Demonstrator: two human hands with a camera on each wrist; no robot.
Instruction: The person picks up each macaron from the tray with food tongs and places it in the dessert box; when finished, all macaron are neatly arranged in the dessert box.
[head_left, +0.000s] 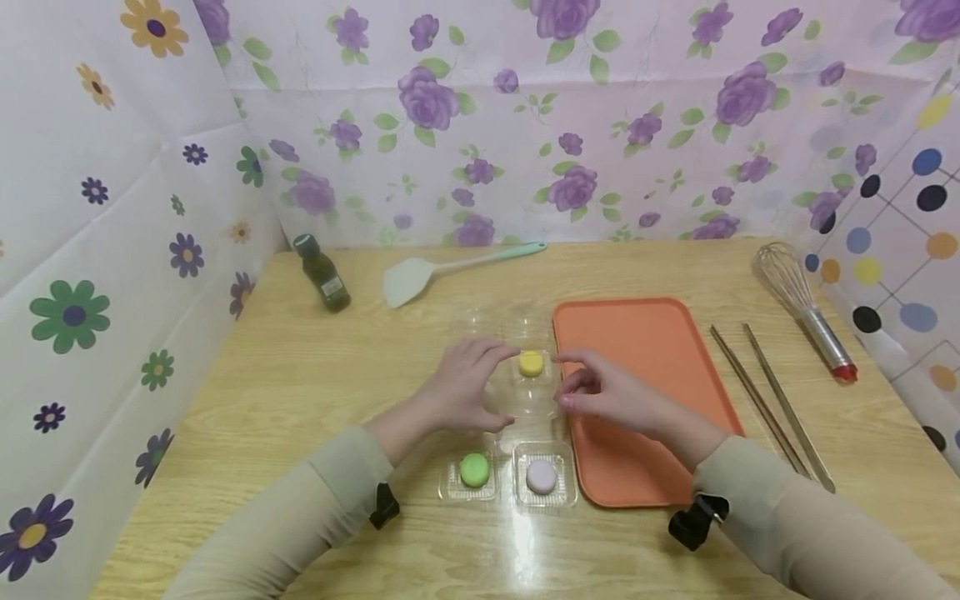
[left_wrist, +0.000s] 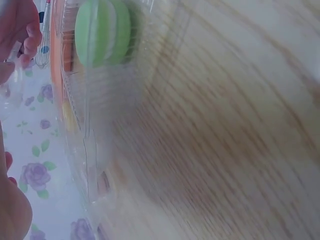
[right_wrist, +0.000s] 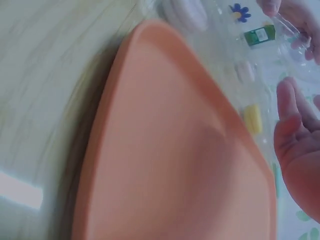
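Note:
A clear plastic lid (head_left: 529,403) spans the space between both hands over the table. My left hand (head_left: 468,387) holds its left side, thumb and fingers spread around the edge. My right hand (head_left: 611,393) hovers at the lid's right side with index finger and thumb apart; whether it touches the plastic is hard to see. Beyond and below the lid sits a yellow macaron (head_left: 531,363) in a clear tray. Closer to me, a green macaron (head_left: 474,470) and a pale purple macaron (head_left: 542,477) each rest in a clear plastic tray.
An orange tray (head_left: 637,333) lies under my right forearm. Chopsticks (head_left: 757,400) and a whisk (head_left: 806,312) lie to its right. At the back are a spatula (head_left: 408,282) and a dark green bottle (head_left: 324,275). More clear plastic containers (head_left: 498,323) stand beyond my hands.

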